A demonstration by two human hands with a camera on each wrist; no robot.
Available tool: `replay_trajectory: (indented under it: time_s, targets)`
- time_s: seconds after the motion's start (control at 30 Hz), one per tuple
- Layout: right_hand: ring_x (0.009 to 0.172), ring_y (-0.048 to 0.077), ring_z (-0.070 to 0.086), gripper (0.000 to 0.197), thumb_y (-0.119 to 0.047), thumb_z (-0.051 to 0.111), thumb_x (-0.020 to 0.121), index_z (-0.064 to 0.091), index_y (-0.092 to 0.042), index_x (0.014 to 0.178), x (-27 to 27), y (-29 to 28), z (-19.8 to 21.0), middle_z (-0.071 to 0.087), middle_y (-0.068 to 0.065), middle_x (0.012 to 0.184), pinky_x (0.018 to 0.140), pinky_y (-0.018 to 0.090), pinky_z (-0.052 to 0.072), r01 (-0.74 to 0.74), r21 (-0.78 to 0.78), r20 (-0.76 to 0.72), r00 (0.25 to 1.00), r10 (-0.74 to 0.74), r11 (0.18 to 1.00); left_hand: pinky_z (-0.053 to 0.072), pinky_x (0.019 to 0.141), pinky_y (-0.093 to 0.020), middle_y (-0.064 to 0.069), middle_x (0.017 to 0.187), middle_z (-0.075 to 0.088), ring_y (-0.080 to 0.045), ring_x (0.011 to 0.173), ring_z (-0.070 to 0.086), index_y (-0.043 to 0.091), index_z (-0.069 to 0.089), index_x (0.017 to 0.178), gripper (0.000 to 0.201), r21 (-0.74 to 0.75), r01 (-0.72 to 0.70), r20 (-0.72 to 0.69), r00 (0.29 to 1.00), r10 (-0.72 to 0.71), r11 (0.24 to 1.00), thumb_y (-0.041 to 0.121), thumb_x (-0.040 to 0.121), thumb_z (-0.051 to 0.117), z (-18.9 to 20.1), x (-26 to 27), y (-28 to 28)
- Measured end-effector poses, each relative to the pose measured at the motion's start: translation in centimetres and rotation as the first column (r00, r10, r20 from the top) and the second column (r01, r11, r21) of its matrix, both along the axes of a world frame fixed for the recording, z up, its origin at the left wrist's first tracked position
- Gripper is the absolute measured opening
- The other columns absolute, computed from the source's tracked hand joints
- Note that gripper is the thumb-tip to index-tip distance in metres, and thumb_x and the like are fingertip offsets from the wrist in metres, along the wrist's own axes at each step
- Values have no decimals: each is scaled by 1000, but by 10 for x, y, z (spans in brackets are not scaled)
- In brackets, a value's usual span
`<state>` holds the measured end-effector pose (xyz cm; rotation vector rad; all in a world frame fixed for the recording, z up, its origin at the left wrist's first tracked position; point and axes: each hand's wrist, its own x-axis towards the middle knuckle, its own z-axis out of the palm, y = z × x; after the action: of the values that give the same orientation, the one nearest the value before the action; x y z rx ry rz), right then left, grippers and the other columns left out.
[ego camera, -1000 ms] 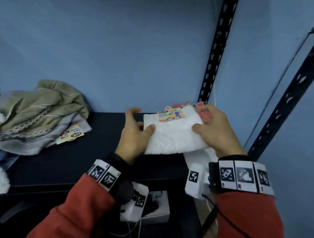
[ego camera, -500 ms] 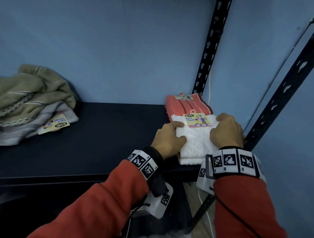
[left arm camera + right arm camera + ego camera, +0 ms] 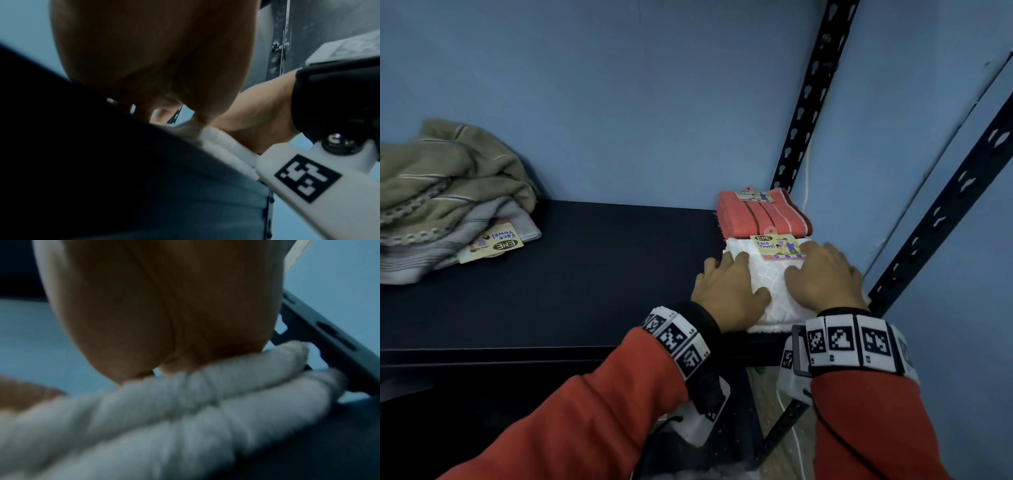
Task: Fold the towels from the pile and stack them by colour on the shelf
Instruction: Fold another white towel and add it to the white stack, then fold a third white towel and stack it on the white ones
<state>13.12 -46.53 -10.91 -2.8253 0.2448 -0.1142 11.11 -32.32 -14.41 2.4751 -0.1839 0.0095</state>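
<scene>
While both hands lie flat with fingers spread and nothing gripped, the left hand (image 3: 729,291) presses the left half and the right hand (image 3: 825,277) the right half of a folded white quilted-pattern towel (image 3: 774,291) that sits at the front right corner of the dark blue shelf (image 3: 585,274). In the right wrist view the folded white cloth (image 3: 185,402) shows as two thick rolled layers under the palm (image 3: 164,313); whether those layers are one towel or two, I cannot tell. Its printed paper label (image 3: 777,246) faces up at the far edge. Touching it just behind, in the back right corner against the black slotted upright (image 3: 808,102), lies one folded coral-red striped towel (image 3: 760,216) with its own label.

So two folded piles stand by colour: one white, one coral. I judge the white one placed and only being smoothed.

Left to do: the loose heap (image 3: 448,192) at the left end of the shelf. At least two towels can be counted there, an olive-green striped one on top and a grey striped one below with a label; more may be hidden. The task looks roughly half done.
</scene>
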Motion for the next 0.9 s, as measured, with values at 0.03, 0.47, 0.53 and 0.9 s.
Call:
replay_trajectory:
  time_s: [0.03, 0.47, 0.53, 0.9]
  targets:
    - [144, 34, 28, 53, -29, 45, 99, 36, -21, 151, 0, 3, -4, 38, 12, 153, 120, 52, 20, -27, 3, -60, 998, 27, 1000, 31, 111, -45, -4, 149, 43, -31, 135, 36, 19, 37, 146, 56, 75, 5, 3, 1000, -5, 997, 46, 98, 50, -3, -1, -1]
    - [125, 32, 47, 38, -35, 51, 99, 52, -17, 132, -42, 123, -11, 56, 9, 131, 107, 49, 31, -354, -65, 234, 904, 359, 933, 47, 105, -35, 9, 138, 59, -13, 124, 57, 24, 57, 137, 59, 185, 71, 67, 994, -85, 980, 60, 91, 62, 3, -52, 147]
    - [127, 26, 47, 41, -41, 48, 101, 48, -21, 136, -56, 158, -19, 53, 4, 136, 107, 45, 31, -495, -46, 211, 844, 493, 868, 47, 104, -30, 11, 134, 62, -10, 121, 59, 26, 63, 130, 47, 215, 19, 73, 997, -35, 976, 54, 92, 64, 4, -65, 189]
    - [147, 20, 27, 53, -55, 31, 102, 43, -26, 145, -72, 225, -55, 37, -1, 156, 115, 47, 21, -679, -121, 86, 720, 689, 724, 32, 114, -46, -15, 141, 53, -38, 136, 42, 27, 67, 121, 45, 154, -668, 405, 715, 570, 728, 46, 80, 67, 40, -91, 327]
